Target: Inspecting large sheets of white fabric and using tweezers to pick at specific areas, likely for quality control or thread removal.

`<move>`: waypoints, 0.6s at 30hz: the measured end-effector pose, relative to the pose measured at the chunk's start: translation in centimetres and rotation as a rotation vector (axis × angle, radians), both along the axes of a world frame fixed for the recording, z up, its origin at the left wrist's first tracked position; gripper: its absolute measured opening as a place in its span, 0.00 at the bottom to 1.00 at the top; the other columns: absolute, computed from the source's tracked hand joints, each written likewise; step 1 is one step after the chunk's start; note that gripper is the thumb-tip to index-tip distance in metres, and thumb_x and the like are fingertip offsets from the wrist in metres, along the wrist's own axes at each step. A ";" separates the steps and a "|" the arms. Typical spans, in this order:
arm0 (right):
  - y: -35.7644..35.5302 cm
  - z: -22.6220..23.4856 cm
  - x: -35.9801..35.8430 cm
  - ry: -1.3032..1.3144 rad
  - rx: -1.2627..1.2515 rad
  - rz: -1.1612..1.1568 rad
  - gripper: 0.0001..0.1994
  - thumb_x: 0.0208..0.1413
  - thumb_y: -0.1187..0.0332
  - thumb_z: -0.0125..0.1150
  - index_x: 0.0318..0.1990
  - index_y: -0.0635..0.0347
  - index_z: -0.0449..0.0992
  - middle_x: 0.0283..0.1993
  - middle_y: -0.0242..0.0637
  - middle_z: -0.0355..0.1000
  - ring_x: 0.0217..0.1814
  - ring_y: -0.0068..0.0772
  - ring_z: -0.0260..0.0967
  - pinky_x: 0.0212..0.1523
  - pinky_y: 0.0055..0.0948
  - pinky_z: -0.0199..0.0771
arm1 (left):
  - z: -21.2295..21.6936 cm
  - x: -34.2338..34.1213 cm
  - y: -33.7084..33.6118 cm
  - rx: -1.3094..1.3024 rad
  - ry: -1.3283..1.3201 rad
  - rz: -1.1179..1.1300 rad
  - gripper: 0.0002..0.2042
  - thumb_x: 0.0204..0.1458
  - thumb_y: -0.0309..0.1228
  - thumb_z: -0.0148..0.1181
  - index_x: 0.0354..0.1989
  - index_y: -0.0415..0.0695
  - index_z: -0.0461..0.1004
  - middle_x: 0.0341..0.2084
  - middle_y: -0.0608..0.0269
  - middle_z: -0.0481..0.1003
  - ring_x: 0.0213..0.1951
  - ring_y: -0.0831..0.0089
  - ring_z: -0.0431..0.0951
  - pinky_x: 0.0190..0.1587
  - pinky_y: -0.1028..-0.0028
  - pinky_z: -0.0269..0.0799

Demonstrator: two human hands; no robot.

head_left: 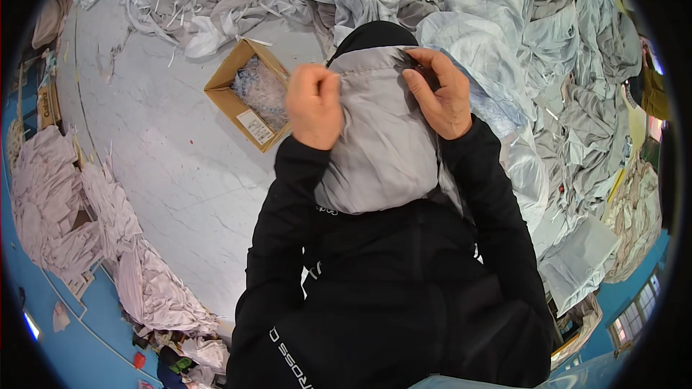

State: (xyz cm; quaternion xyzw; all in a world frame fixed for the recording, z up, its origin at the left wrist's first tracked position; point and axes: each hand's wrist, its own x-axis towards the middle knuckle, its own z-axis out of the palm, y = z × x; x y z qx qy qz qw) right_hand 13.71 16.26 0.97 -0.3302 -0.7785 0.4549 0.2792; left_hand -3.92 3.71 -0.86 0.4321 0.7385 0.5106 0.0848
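Observation:
A piece of grey fabric point(382, 151) with a stitched band along its far edge lies spread in front of my body. My right hand point(445, 97) is closed at the fabric's far right corner, thumb and forefinger pinching the edge. On the left side, my left hand point(314, 108) is curled shut, slightly blurred, against the fabric's left edge. What its fingers hold, if anything, is hidden. Just beyond the fabric is a rounded black shape point(378, 34). An open cardboard box point(225, 101) with a white label stands left of my left hand, holding small clear plastic pieces point(261, 94).
Heaps of grey cloth point(490, 21) cover the far side and right of the pale marbled table point(158, 158). Pinkish cloth piles point(54, 202) stand at the left, beyond the table edge, over a blue floor point(43, 317). A folded grey piece point(580, 256) lies near my right elbow.

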 end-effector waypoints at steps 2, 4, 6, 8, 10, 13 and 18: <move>0.1 0.1 0.3 -0.009 -0.061 0.001 0.14 0.57 0.75 0.63 0.51 0.66 0.73 0.41 0.32 0.74 0.38 0.19 0.68 0.44 0.19 0.69 | -2.0 -2.7 -2.8 -0.043 0.062 0.116 0.05 0.48 0.21 0.63 0.30 0.39 0.72 0.28 0.58 0.74 0.29 0.63 0.74 0.34 0.70 0.70; 0.1 0.0 0.2 0.026 -0.064 0.020 0.15 0.57 0.75 0.63 0.52 0.65 0.73 0.41 0.31 0.74 0.39 0.19 0.69 0.44 0.19 0.69 | -4.7 -5.7 -6.7 -0.371 0.052 0.226 0.10 0.48 0.26 0.65 0.37 0.40 0.73 0.37 0.52 0.74 0.40 0.57 0.75 0.44 0.66 0.70; -0.1 0.3 0.0 0.051 -0.041 -0.011 0.19 0.55 0.74 0.66 0.54 0.64 0.71 0.37 0.27 0.70 0.36 0.17 0.65 0.41 0.17 0.67 | -5.2 -6.1 -8.4 -0.623 0.354 0.303 0.14 0.47 0.30 0.67 0.41 0.40 0.72 0.45 0.49 0.71 0.48 0.53 0.71 0.51 0.60 0.65; 0.0 0.9 -0.1 -0.039 -0.019 -0.033 0.21 0.53 0.73 0.68 0.54 0.65 0.71 0.33 0.25 0.67 0.33 0.15 0.62 0.38 0.16 0.65 | -5.8 -6.2 -9.8 -0.939 0.538 0.378 0.31 0.43 0.38 0.71 0.54 0.39 0.67 0.62 0.40 0.56 0.63 0.41 0.54 0.64 0.47 0.45; 0.3 1.3 -0.8 -0.151 -0.030 -0.075 0.20 0.50 0.72 0.71 0.50 0.65 0.73 0.25 0.19 0.57 0.26 0.12 0.50 0.29 0.15 0.58 | -7.1 -6.8 -10.3 -0.724 0.421 0.271 0.30 0.43 0.37 0.71 0.55 0.39 0.67 0.61 0.41 0.59 0.61 0.43 0.58 0.63 0.50 0.50; 1.8 1.0 -0.6 -0.102 -0.227 -0.090 0.16 0.46 0.72 0.73 0.42 0.65 0.75 0.24 0.26 0.63 0.24 0.17 0.56 0.28 0.18 0.60 | -7.8 -6.4 -7.6 -0.410 -0.060 0.032 0.29 0.45 0.35 0.70 0.55 0.38 0.68 0.57 0.46 0.65 0.56 0.49 0.67 0.59 0.56 0.61; 3.4 1.3 0.9 -0.161 -0.010 0.032 0.08 0.50 0.75 0.68 0.35 0.64 0.74 0.32 0.22 0.68 0.32 0.13 0.58 0.34 0.18 0.61 | -3.2 -0.8 -2.1 -0.190 -0.374 -0.159 0.25 0.49 0.27 0.68 0.57 0.39 0.68 0.53 0.57 0.70 0.51 0.70 0.74 0.50 0.70 0.73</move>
